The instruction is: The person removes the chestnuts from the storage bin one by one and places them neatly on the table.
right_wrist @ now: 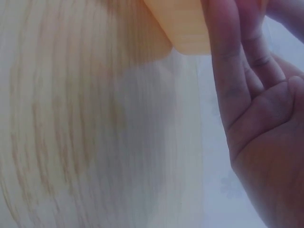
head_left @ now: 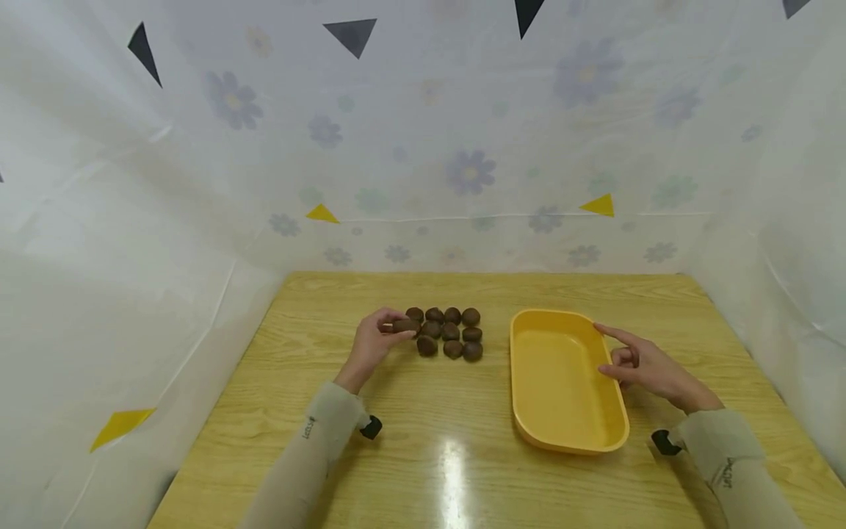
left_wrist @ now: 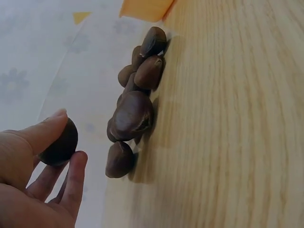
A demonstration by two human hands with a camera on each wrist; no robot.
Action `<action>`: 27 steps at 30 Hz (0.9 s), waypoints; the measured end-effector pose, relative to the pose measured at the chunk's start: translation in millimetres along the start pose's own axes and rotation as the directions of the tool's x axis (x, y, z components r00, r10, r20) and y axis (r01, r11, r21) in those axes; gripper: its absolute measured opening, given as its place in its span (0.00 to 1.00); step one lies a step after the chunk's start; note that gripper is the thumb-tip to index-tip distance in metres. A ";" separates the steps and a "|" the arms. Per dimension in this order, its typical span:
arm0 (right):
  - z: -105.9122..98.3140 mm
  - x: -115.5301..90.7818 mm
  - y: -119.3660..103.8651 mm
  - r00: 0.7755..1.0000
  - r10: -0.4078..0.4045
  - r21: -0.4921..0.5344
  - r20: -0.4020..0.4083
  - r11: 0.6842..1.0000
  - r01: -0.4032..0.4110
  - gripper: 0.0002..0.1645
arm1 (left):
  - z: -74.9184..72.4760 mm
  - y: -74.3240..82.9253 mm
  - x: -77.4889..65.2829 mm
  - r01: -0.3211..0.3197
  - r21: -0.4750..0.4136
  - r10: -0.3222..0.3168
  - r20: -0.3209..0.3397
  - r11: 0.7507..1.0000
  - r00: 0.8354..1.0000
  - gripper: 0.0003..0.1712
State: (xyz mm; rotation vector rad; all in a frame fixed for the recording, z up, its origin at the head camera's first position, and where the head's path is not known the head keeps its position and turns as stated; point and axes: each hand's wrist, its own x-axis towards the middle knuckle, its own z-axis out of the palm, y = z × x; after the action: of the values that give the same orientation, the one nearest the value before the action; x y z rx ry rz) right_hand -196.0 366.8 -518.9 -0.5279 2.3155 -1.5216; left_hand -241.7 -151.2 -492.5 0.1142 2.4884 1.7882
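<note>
My left hand [head_left: 370, 344] pinches a dark brown chestnut [left_wrist: 62, 145] between thumb and fingers, at the left side of a group. In the left wrist view this chestnut is held up off the wood, apart from the others. Several more chestnuts [head_left: 452, 332] lie close together in rough rows on the table. To their right stands a yellow plastic tray [head_left: 568, 397] with nothing in it. My right hand [head_left: 651, 371] holds its right rim, the index finger stretched to the far corner and the thumb over the edge. The right wrist view shows the tray only in part.
Both the chestnuts and the tray rest on a wood-grain table [head_left: 396, 441]. A pale flowered curtain [head_left: 410, 169] with black and yellow triangles surrounds its back and sides. A small black device sits at each cuff.
</note>
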 end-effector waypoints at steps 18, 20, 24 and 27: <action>0.6 -1.2 1.0 1.000 0.008 0.011 0.005 1.000 -0.008 0.50 | 6.0 -24.2 5.3 0.096 0.148 -0.090 -0.049 0.984 0.995 0.14; 0.6 -1.3 1.4 1.000 0.007 0.013 0.004 1.000 -0.007 0.50 | 6.2 -25.2 5.6 0.095 0.149 -0.089 -0.046 0.984 0.995 0.14; 0.3 -1.1 2.0 1.000 -0.001 0.013 0.009 1.000 0.001 0.50 | 6.4 -26.9 5.6 0.078 0.168 -0.072 -0.042 0.983 0.997 0.13; 0.0 -0.5 2.4 1.000 -0.011 0.012 0.011 1.000 0.011 0.49 | 6.4 -28.7 5.9 0.061 0.192 -0.056 -0.033 0.979 0.998 0.13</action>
State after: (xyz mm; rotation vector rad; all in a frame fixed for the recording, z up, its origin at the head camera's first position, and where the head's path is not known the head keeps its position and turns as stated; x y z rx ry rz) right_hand -195.9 367.9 -521.1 -0.5451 2.2981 -1.5324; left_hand -247.5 -153.6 -521.8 0.0265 2.6501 1.5335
